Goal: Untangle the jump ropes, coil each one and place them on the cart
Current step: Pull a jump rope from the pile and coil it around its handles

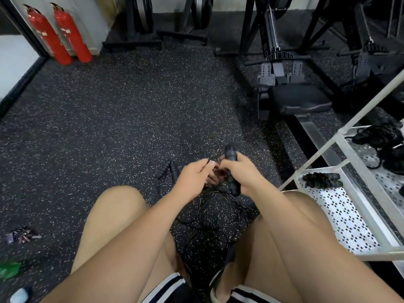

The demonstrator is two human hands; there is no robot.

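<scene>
Jump-rope handles (230, 159) gripped by right hand (242, 174); left hand (193, 179) pinches thin cord (213, 155).

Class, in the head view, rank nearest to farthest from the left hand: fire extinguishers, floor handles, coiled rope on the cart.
1. floor handles, just beside the left hand
2. coiled rope, right, on the cart
3. fire extinguishers, far left corner

Floor (131, 106): speckled black rubber. 2 red extinguishers (70, 33) stand against the white wall (94, 14), left. Black rowers (299, 99) stand right.
</scene>
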